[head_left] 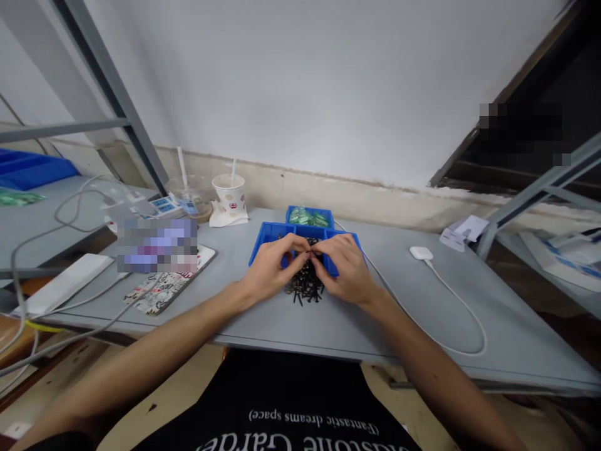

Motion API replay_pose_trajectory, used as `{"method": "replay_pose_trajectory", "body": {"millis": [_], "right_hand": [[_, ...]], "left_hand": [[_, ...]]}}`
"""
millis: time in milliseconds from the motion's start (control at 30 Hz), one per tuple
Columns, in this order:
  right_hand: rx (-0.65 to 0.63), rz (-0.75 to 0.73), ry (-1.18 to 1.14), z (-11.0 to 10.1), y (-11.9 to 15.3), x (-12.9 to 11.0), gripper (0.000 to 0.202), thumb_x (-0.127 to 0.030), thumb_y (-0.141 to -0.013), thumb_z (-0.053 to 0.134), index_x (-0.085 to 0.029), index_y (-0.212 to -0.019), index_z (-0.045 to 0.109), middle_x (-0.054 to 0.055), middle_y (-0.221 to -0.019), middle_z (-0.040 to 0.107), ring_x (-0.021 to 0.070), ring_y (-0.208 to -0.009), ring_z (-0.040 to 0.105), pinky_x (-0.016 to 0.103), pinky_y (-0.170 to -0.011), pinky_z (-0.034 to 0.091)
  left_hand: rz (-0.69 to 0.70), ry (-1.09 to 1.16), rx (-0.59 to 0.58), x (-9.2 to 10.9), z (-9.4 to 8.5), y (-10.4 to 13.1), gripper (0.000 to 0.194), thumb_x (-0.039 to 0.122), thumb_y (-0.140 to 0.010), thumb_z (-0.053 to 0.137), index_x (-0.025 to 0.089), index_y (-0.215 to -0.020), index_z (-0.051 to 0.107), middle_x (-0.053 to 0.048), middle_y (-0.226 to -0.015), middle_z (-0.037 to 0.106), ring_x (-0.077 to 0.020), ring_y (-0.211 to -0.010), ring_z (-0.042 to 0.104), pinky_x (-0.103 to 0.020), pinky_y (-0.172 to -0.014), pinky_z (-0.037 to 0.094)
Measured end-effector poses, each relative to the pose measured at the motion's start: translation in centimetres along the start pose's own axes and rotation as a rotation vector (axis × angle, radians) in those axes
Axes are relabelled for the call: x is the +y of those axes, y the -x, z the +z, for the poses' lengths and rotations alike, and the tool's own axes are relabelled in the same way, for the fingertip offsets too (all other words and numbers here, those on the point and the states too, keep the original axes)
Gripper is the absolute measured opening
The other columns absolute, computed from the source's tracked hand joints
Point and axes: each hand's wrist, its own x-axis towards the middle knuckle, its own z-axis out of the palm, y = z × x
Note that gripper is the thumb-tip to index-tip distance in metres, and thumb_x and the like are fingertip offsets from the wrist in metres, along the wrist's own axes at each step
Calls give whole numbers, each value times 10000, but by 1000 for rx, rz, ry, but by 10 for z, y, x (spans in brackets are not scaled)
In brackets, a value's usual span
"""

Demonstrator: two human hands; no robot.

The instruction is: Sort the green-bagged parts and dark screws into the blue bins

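Note:
My left hand and my right hand meet over a pile of dark screws. Thumb and forefinger of each hand are pinched together, their tips nearly touching. Whatever small dark piece sits between them is too small to make out. Behind and beneath the hands stands a blue compartment tray, with dark pieces in its middle section. The screws spill at its near side onto the grey table, and my fingers partly hide both tray and pile.
A smaller blue bin holding green plastic packets stands behind the tray. On the left are a paper cup, a clear cup, a patterned tablet-like case and cables. A white charging puck lies right, its cable looping along the table.

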Motion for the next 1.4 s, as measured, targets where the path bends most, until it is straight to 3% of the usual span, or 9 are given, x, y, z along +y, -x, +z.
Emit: {"method": "replay_pose_trajectory", "body": {"millis": [233, 433, 800, 1033, 1133, 1200, 1300, 1400], "right_hand": [[-50, 36, 18, 2, 2, 4, 187, -173, -984, 558, -224, -1161, 590, 70, -1052, 722, 228, -906, 627, 406, -834, 442], [7, 35, 23, 0, 1, 2, 85, -169, -991, 556, -218, -1039, 607, 55, -955, 715, 211, -863, 625, 393, -820, 445], [136, -14, 26, 0, 4, 5, 209, -101, -973, 554, -241, -1118, 606, 36, -971, 738, 191, -845, 663, 377, -799, 468], [104, 13, 26, -2, 2, 3, 57, -180, -991, 580, -224, -998, 616, 36, -898, 718, 193, -817, 634, 377, -796, 443], [53, 27, 20, -3, 1, 2, 101, -207, -1013, 539, -217, -939, 607, 29, -832, 697, 192, -777, 609, 379, -788, 427], [41, 23, 2, -3, 0, 2, 50, -245, -1008, 565, -215, -1006, 604, 37, -883, 710, 199, -796, 615, 385, -805, 433], [49, 7, -14, -2, 1, 2, 153, -269, -987, 620, -217, -1122, 572, 50, -986, 721, 204, -851, 637, 384, -835, 445], [39, 5, -2, 0, 2, 3, 77, -190, -1008, 557, -239, -1067, 568, 29, -964, 716, 191, -863, 646, 371, -842, 446]], "left_hand": [[-14, 1, 10, -1, 0, -1, 98, 252, -973, 634, 179, -1037, 630, -20, -937, 731, -110, -793, 671, -215, -714, 523], [-24, -4, 5, -2, 0, -1, 118, 274, -980, 639, 182, -1051, 654, -19, -961, 730, -114, -815, 674, -223, -737, 531], [-69, 48, -44, -1, -1, -2, 154, 314, -1020, 578, 189, -1042, 665, 7, -849, 748, -110, -784, 680, -217, -700, 505], [-34, -13, -57, 3, -4, -3, 220, 325, -1031, 549, 179, -959, 697, -7, -865, 741, -121, -791, 672, -230, -736, 501], [-20, -23, -68, 2, -4, -3, 234, 326, -1034, 539, 175, -948, 696, -10, -867, 738, -124, -795, 669, -235, -750, 504], [-9, -47, -63, 1, -4, -3, 225, 326, -1030, 545, 177, -965, 701, -11, -881, 741, -124, -787, 662, -237, -744, 503], [-5, -71, -54, 0, -4, -3, 220, 327, -1024, 555, 179, -969, 707, -14, -890, 743, -123, -761, 648, -237, -716, 493], [-20, -44, -65, 1, -4, -3, 232, 335, -1029, 546, 178, -960, 702, -16, -870, 742, -129, -767, 657, -242, -728, 497]]}}
